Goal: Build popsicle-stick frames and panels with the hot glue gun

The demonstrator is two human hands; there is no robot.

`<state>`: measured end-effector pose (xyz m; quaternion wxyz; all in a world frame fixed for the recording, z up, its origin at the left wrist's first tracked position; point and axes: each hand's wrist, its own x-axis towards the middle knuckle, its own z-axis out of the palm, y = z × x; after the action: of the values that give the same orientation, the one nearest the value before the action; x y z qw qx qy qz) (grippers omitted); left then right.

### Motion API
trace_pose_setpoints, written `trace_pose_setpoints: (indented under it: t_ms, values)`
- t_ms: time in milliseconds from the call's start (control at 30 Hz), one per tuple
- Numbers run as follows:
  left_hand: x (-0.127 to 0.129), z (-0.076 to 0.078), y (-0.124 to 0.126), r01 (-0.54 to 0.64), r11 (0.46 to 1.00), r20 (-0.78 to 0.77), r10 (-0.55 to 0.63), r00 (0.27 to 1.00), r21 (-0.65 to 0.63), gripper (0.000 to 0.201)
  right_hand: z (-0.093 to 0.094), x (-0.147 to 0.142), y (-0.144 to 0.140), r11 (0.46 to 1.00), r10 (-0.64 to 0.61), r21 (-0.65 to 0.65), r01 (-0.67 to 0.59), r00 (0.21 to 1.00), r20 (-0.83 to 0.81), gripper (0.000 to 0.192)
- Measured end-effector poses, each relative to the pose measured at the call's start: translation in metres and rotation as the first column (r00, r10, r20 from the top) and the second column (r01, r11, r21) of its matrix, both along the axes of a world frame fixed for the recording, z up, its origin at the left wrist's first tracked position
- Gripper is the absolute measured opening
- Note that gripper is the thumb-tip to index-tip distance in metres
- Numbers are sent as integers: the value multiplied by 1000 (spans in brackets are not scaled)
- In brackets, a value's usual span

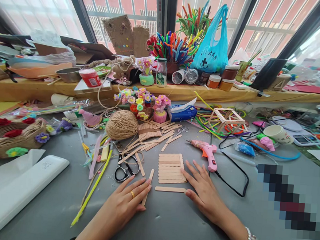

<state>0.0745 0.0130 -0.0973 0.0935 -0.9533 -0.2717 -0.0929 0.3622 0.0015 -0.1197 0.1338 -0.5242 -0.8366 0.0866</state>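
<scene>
Resting flat with open grip, left hand [124,201] on thin wooden stick [147,186], right hand [203,190] open beside smooth stick raft [171,168]

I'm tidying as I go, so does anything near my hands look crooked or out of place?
The stick panel lies neatly aligned. One loose stick lies slanted, partly under your left hand; another lies beside your right hand. More sticks are scattered behind.

Left hand [125,201]: bare, with a plain gold band on the ring finger.
Left wrist: a dark strap edge showed at the bottom edge of the frame.
Right hand [203,190]: bare, no rings seen.
Right wrist: a silver, chunky linked bracelet at lower right.
Sleeves: none; both forearms were uncovered.
</scene>
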Motion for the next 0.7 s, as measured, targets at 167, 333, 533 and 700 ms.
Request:
trace_pose_setpoints:
  t_ms: [167, 333, 533, 700]
  values:
    - [2, 1, -4, -17, 997, 130, 6, 991, 82, 36, -1, 0, 1, 1000, 2, 18, -2, 1000, -6, 57]
    - [8, 12, -8, -77, 985, 284, 31, 958, 153, 37, -1, 0, 0, 1000, 1, 23, -1, 1000, -5, 57]
    - [29, 24, 8, -74, 951, 252, -4, 968, 300, 33, 1, 0, 0, 1000, 0, 5, 0, 1000, 2, 57]
    - [48, 16, 26, -4, 940, 147, -49, 988, 341, 27, -1, 0, 1, 999, 2, 33, -2, 1000, -1, 57]
